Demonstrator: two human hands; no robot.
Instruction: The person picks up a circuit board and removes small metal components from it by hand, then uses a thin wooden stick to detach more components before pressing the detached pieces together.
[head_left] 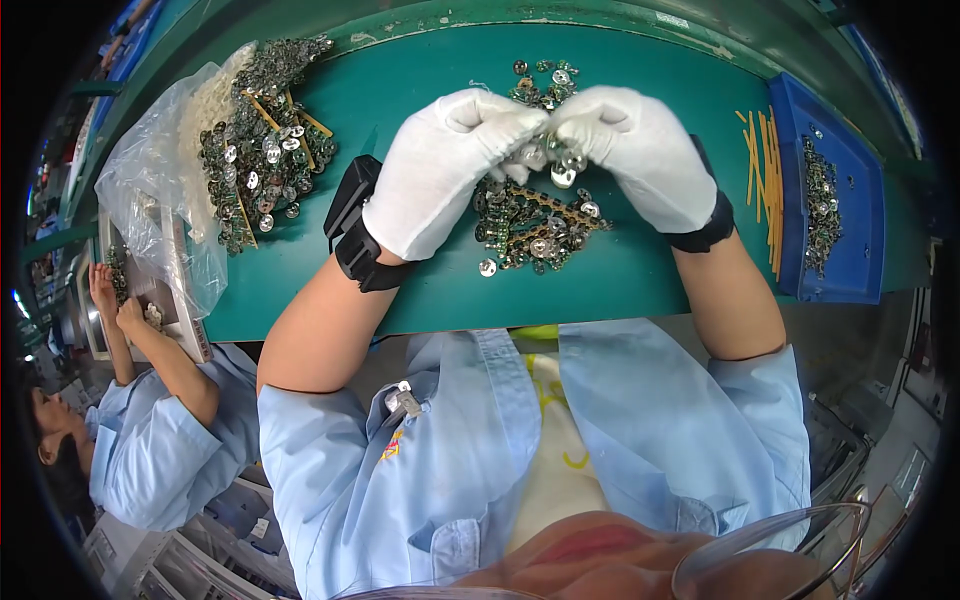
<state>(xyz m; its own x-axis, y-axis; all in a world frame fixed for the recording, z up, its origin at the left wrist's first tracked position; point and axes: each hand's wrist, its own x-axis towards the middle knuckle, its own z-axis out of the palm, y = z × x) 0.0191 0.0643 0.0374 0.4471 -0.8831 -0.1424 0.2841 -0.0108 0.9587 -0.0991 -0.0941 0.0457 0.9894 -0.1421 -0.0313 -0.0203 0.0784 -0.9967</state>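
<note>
My left hand (445, 160), in a white glove, is closed with its fingertips pinched together. My right hand (645, 150), gloved the same way, is closed opposite it, and the two sets of fingertips nearly meet. Small shiny round discs (563, 172) with holes show between and just under the fingers. How each hand grips them is partly hidden by the gloves. Below my hands lies a loose heap of small round metal and green parts (535, 235), some still joined to tan strips. More round parts (545, 88) lie just beyond my fingertips.
A large pile of similar round parts (265, 150) sits at the left, beside white stringy material (205, 115) and a clear plastic bag (150, 190). Bare tan strips (772, 190) lie at the right, next to a blue tray (868, 220) holding small parts. Another person (165, 440) works at far left.
</note>
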